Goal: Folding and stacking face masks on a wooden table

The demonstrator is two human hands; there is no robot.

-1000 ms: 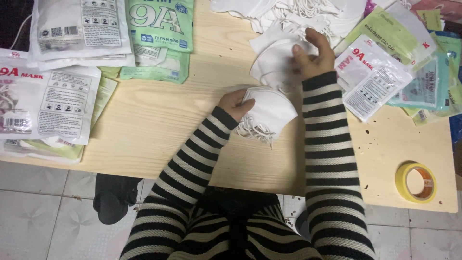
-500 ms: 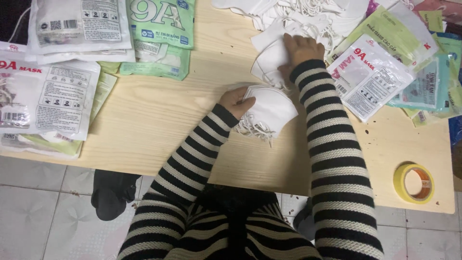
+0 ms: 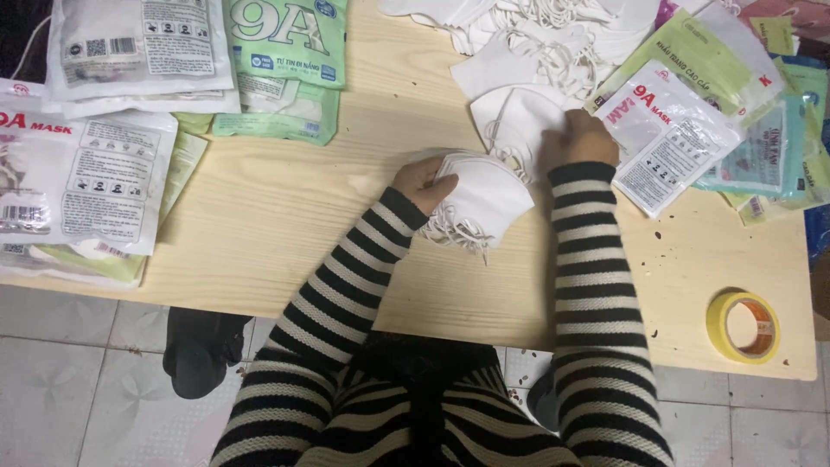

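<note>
One tape roll (image 3: 743, 326), two hands, one wooden table (image 3: 285, 233); loose white masks (image 3: 553, 35) and packets too overlapped to count.

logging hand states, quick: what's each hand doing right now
Left hand: closed on a stack of white masks.
Right hand: resting on a single white mask; grip cannot be told.

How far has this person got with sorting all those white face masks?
Filled packets already lie at the table's left. In hand: the left hand grips a small stack of masks, while the right hand rests on a loose mask. Left: a tangled pile of masks and flat pouches.
</note>
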